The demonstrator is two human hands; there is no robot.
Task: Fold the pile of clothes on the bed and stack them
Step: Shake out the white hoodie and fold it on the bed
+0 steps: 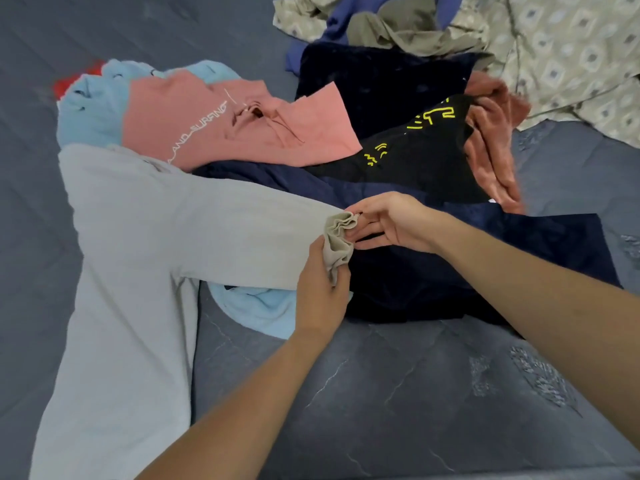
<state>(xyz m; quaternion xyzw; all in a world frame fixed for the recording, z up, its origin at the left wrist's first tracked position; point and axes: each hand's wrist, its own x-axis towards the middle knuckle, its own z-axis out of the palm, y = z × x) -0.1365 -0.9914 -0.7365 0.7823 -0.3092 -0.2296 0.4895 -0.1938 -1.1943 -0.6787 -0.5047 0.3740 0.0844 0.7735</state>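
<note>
A grey long-sleeved top (138, 244) lies spread on the bed, its sleeve stretched to the right. My left hand (320, 289) grips the bunched cuff (337, 242) from below. My right hand (388, 221) pinches the same cuff from the right. Behind the sleeve lies a pile: a pink top with white lettering (221, 126), a light blue garment (90, 109), a dark navy garment (450, 265), a black top with yellow print (422, 147) and a rust-coloured cloth (491, 140).
The dark grey-blue quilted bedcover (381, 393) fills the foreground and the left. A patterned beige sheet (568, 57) lies crumpled at the back right, with an olive garment (394, 29) and a blue one (346, 19) on it. A bit of red fabric (74, 79) shows at the far left.
</note>
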